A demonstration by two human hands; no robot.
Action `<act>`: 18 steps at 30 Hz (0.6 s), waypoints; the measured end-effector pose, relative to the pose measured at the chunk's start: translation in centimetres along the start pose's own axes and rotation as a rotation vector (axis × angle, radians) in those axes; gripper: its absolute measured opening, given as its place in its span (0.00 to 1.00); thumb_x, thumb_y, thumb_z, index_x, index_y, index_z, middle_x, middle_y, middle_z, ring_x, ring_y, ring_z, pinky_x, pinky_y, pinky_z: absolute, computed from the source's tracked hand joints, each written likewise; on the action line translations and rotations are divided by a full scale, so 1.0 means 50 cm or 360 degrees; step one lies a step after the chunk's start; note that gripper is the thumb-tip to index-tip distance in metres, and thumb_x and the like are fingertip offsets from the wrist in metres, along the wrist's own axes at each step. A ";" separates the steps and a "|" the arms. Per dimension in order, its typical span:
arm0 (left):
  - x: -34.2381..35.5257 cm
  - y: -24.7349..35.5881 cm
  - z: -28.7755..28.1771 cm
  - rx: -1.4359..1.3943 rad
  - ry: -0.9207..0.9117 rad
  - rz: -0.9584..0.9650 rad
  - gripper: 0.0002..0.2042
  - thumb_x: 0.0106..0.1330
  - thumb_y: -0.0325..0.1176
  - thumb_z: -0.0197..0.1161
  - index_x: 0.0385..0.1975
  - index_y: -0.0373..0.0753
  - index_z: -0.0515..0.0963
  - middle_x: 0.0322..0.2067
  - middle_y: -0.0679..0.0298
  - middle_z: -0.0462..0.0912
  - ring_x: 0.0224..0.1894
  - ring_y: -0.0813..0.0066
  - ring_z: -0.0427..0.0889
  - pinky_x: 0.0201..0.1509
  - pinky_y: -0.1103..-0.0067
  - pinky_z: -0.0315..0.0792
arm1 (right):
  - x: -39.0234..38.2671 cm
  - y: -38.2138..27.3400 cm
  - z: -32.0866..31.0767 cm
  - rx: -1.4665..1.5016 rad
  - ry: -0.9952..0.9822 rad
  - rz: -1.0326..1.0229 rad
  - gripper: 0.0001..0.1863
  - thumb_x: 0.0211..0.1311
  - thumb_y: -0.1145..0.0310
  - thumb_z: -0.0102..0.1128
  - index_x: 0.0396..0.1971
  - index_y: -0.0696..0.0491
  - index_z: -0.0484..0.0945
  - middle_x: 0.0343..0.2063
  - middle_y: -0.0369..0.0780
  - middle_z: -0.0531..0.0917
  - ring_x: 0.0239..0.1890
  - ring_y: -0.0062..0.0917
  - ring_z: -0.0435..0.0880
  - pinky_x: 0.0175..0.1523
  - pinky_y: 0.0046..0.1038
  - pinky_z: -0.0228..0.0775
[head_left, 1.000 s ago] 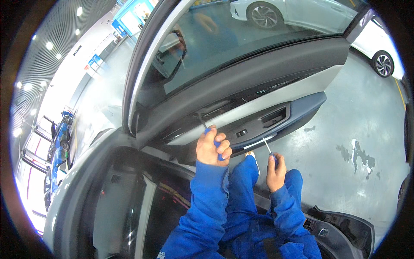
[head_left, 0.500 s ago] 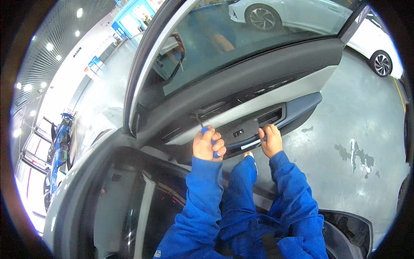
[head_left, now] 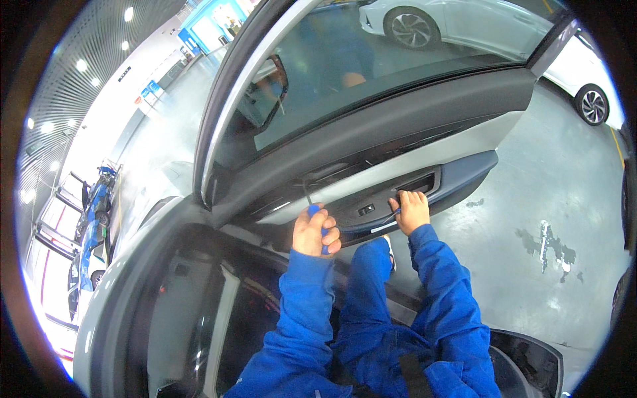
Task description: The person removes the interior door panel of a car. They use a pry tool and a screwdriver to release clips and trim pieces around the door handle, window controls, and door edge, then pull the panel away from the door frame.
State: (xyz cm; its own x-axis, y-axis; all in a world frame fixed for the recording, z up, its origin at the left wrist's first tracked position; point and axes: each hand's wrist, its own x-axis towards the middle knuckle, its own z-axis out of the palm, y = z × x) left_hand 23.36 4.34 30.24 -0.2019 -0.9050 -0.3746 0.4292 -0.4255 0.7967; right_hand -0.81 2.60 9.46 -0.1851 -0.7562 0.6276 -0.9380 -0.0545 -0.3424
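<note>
My left hand (head_left: pixel 314 231) is closed round the blue handle (head_left: pixel 314 211) of a tool, whose thin shaft (head_left: pixel 307 194) reaches up to the glossy dark trim strip (head_left: pixel 365 159) on the open car door's panel (head_left: pixel 398 116). My right hand (head_left: pixel 411 209) has its fingers curled at the blue-grey armrest (head_left: pixel 464 172), beside the inner pull recess (head_left: pixel 424 182); what is inside its grip is mostly hidden. A small switch (head_left: pixel 366 209) sits left of that hand. My legs (head_left: pixel 368 272) in blue trousers are below the door.
The door window (head_left: pixel 318 93) and its frame (head_left: pixel 202 152) rise ahead. A white car (head_left: pixel 564 63) stands beyond at right; blue equipment or vehicles (head_left: pixel 96 212) are at far left. Grey floor (head_left: pixel 511 205) shows stains. Dark trim (head_left: pixel 531 358) lies low at right.
My right hand, earlier holding a small screwdriver lower down, has moved up and slightly left onto the armrest. My left hand has shifted slightly left and down, its tool still held.
</note>
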 end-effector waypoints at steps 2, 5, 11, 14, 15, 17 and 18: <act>0.002 0.003 -0.003 -0.0001 0.0025 -0.0026 0.10 0.73 0.29 0.57 0.51 0.43 0.70 0.26 0.67 0.68 0.15 0.84 0.60 0.13 0.83 0.54 | 0.000 -0.001 0.000 0.0007 0.0012 0.0009 0.15 0.68 0.55 0.63 0.36 0.54 0.79 0.29 0.43 0.83 0.38 0.38 0.82 0.54 0.39 0.69; 0.015 0.001 0.004 -0.0191 -0.0057 -0.0027 0.07 0.73 0.30 0.58 0.47 0.43 0.72 0.26 0.68 0.68 0.16 0.84 0.60 0.14 0.83 0.54 | 0.000 -0.007 -0.001 0.0025 0.0048 0.0036 0.15 0.68 0.55 0.62 0.34 0.54 0.78 0.27 0.44 0.82 0.37 0.39 0.82 0.54 0.40 0.69; 0.030 -0.006 0.018 -0.0385 -0.0102 -0.0042 0.09 0.71 0.30 0.58 0.48 0.45 0.70 0.27 0.66 0.70 0.17 0.79 0.63 0.16 0.78 0.59 | -0.006 -0.020 0.000 -0.0069 -0.0020 0.0124 0.15 0.71 0.58 0.58 0.28 0.53 0.75 0.25 0.46 0.82 0.36 0.42 0.83 0.55 0.42 0.68; 0.007 0.001 0.004 -0.0016 0.0045 0.0010 0.09 0.72 0.29 0.57 0.48 0.42 0.69 0.26 0.68 0.68 0.16 0.84 0.62 0.14 0.81 0.56 | -0.006 -0.021 0.002 0.0010 0.0034 0.0105 0.13 0.70 0.61 0.60 0.29 0.54 0.75 0.26 0.46 0.82 0.35 0.44 0.82 0.54 0.43 0.69; 0.001 0.007 -0.002 0.0045 0.0003 0.0016 0.11 0.73 0.29 0.56 0.51 0.43 0.67 0.26 0.67 0.69 0.15 0.84 0.61 0.13 0.81 0.55 | -0.006 -0.020 0.004 -0.0017 0.0015 0.0115 0.13 0.70 0.61 0.60 0.30 0.54 0.75 0.26 0.45 0.82 0.35 0.43 0.82 0.54 0.43 0.68; -0.005 0.009 -0.008 0.0138 0.0017 -0.0005 0.11 0.73 0.29 0.55 0.51 0.43 0.67 0.25 0.67 0.68 0.14 0.84 0.61 0.13 0.81 0.55 | -0.006 -0.020 0.009 -0.0017 0.0027 0.0116 0.12 0.70 0.61 0.60 0.30 0.54 0.75 0.26 0.45 0.82 0.35 0.43 0.82 0.54 0.43 0.68; -0.006 0.012 -0.012 0.0180 -0.0043 0.0004 0.10 0.73 0.29 0.55 0.51 0.43 0.67 0.25 0.67 0.68 0.14 0.84 0.61 0.13 0.81 0.55 | -0.005 -0.020 0.011 -0.0029 -0.0001 0.0147 0.12 0.70 0.61 0.60 0.30 0.54 0.75 0.26 0.45 0.82 0.36 0.43 0.82 0.54 0.42 0.68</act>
State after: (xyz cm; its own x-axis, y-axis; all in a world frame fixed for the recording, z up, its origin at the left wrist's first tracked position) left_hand 24.20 4.33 30.55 -0.2255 -0.9050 -0.3607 0.3280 -0.4192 0.8466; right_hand 0.32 2.50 9.26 -0.2710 -0.7578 0.5935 -0.9221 0.0275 -0.3860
